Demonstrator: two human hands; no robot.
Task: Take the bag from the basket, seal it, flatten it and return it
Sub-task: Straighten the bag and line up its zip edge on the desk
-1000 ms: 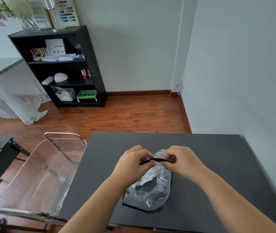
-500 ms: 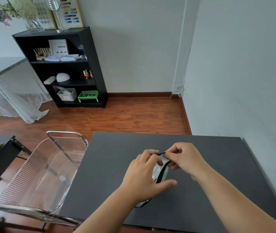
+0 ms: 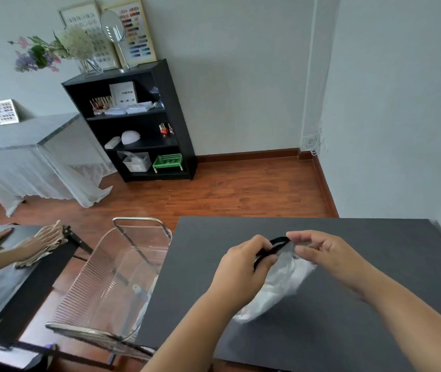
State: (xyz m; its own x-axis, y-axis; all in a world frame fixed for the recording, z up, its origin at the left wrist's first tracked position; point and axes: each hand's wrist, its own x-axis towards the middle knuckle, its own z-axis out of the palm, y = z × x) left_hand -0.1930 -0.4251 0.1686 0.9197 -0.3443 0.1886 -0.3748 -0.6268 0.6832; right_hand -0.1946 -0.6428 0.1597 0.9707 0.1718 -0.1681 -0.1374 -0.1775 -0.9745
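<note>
Both hands, left hand (image 3: 243, 264) and right hand (image 3: 321, 253), pinch my clear plastic bag's (image 3: 275, 288) black zip strip (image 3: 273, 247); sealing underway, flattening and basket (image 3: 112, 277) return remain.

A black shelf (image 3: 144, 124) holds a green tray (image 3: 167, 161) beside a draped table (image 3: 20, 146).

A dark grey table (image 3: 361, 331) fills the lower right, set against the pale wall. A clear plastic bag (image 3: 275, 288) with a black strip along its top lies on it near the middle; part of the bag may be lifted off the surface. The transparent basket (image 3: 112, 277) stands just beside the table's left edge.
</note>
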